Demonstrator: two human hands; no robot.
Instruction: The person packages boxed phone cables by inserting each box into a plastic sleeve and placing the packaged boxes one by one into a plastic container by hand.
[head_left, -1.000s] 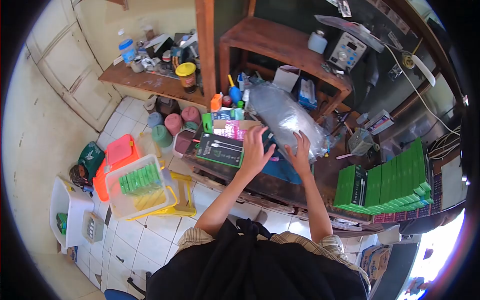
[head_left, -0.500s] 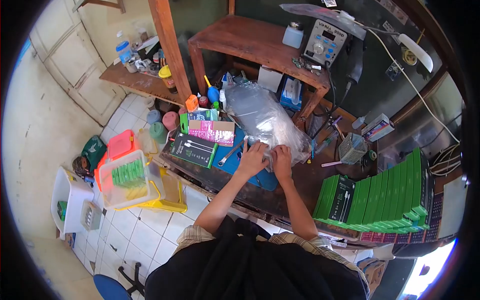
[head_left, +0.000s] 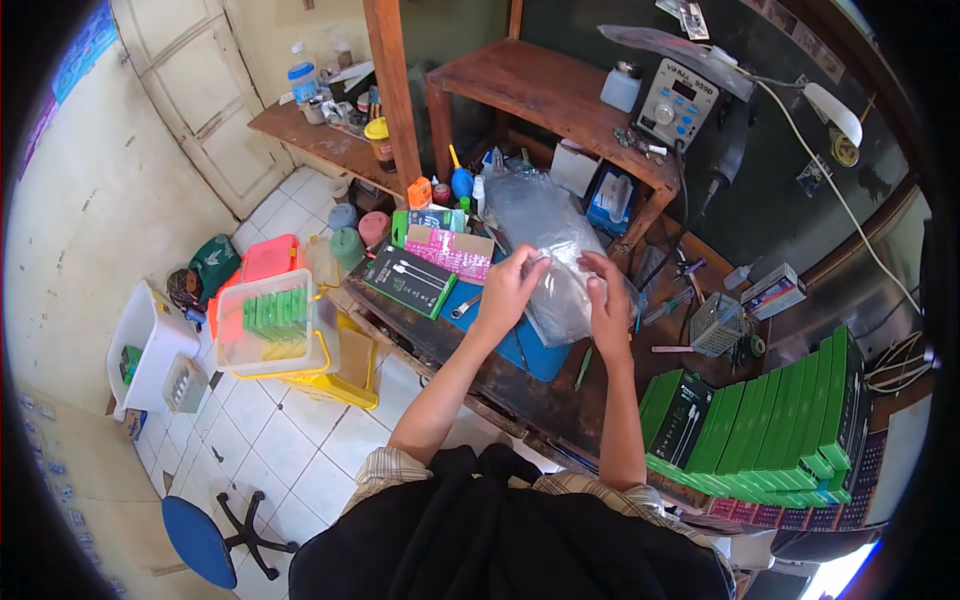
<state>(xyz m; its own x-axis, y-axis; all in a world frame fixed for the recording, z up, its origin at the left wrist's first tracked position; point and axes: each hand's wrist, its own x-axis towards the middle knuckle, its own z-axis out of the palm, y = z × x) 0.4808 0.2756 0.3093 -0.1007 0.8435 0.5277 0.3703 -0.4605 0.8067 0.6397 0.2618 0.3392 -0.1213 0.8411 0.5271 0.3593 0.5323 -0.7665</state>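
Note:
My left hand (head_left: pixel 508 292) is over the left side of a stack of clear plastic bags (head_left: pixel 565 305), its fingers bent and drawn together near the thumb. Whether a thin sheet of plastic is in that pinch, I cannot make out. My right hand (head_left: pixel 609 305) is above the right side of the stack, with thumb and fingers apart. The bags lie partly on a blue mat (head_left: pixel 545 360). Left of the mat are a black and green cable box (head_left: pixel 408 281) and a pink and brown piece of packaging (head_left: pixel 450 252).
Rows of green boxes (head_left: pixel 755 430) stand at the right. A grey basket (head_left: pixel 717 325) sits behind them. A wooden shelf (head_left: pixel 540 85) carries a soldering station (head_left: pixel 678 105). At the left, a clear tub (head_left: pixel 265 340) with green packs stands by the table edge.
Both hands have come off the lower edge of the plastic bags and moved farther apart. The right hand's fingers have spread. The camera view has shifted, bringing more floor and the blue chair into sight.

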